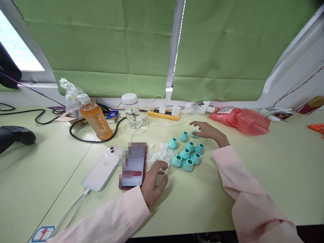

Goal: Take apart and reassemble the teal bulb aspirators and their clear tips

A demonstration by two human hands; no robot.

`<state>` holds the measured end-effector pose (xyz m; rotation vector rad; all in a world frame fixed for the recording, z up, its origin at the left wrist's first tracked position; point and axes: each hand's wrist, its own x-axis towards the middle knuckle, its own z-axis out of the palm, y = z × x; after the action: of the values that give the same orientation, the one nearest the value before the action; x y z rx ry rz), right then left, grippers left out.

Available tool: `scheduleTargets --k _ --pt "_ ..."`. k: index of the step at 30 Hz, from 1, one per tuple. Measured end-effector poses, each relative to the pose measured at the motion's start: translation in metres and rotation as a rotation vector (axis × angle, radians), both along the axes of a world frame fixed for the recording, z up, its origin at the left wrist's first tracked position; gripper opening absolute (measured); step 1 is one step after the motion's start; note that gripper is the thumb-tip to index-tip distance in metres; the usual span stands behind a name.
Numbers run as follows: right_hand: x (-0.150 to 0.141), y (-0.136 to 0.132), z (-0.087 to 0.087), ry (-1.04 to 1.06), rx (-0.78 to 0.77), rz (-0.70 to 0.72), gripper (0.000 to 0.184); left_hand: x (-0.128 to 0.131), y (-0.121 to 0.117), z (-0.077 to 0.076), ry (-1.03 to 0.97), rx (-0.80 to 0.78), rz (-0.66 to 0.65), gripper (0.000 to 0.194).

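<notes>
You have one view, worn on your head, looking forward and down across the desk (253, 202) from just above its near edge. It sits close enough for both your sleeves (101, 216) to enter from the bottom, and it reaches up to the green blinds (96, 44) behind. No second view shares this scene.

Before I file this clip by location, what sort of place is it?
Probably an office or small workroom: there is a long desk against green-covered windows, with a yellow power strip and a blue-framed label on it.
</notes>
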<state>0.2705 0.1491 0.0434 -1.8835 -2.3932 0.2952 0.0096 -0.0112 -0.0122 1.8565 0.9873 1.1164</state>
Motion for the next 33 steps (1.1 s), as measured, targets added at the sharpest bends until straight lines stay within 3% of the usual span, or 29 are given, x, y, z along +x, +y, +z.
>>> scheduleTargets --k 4,7,9,12,15,18,21,26,29,33 --pt "0.007 0.004 -0.012 -0.118 0.002 -0.031 0.054 -0.001 0.001 -0.001 0.018 0.021 -0.003 0.025" --pt "0.005 0.006 -0.016 -0.136 0.009 -0.078 0.044 -0.001 0.001 -0.001 0.02 0.03 -0.003 0.024" --pt "0.003 0.003 -0.006 -0.146 0.06 -0.127 0.038 -0.001 0.001 0.0 0.017 0.026 0.001 0.022" --pt "-0.002 -0.017 0.027 -0.096 0.161 -0.137 0.039 -0.001 0.001 0.002 0.017 0.001 0.011 0.017" --pt "-0.019 -0.058 0.067 0.25 0.145 0.178 0.037 -0.003 -0.001 0.005 0.006 -0.021 0.019 0.015" --pt "-0.05 -0.101 0.086 0.338 -0.094 0.584 0.031 -0.006 -0.004 0.008 -0.015 -0.018 -0.045 0.031" --pt "-0.083 -0.127 0.076 0.258 -0.205 0.804 0.03 -0.006 -0.007 0.01 -0.015 -0.022 -0.118 0.034" --pt "-0.107 -0.127 0.049 0.197 -0.055 0.801 0.034 0.0 -0.008 0.004 -0.072 -0.223 -0.137 0.031" --pt "-0.106 -0.121 0.046 0.164 -0.055 0.834 0.021 0.003 -0.006 0.0 -0.102 -0.263 -0.061 0.028" --pt "-0.103 -0.122 0.044 0.037 -0.033 0.795 0.011 0.003 -0.006 0.003 0.02 -0.284 -0.018 0.024"
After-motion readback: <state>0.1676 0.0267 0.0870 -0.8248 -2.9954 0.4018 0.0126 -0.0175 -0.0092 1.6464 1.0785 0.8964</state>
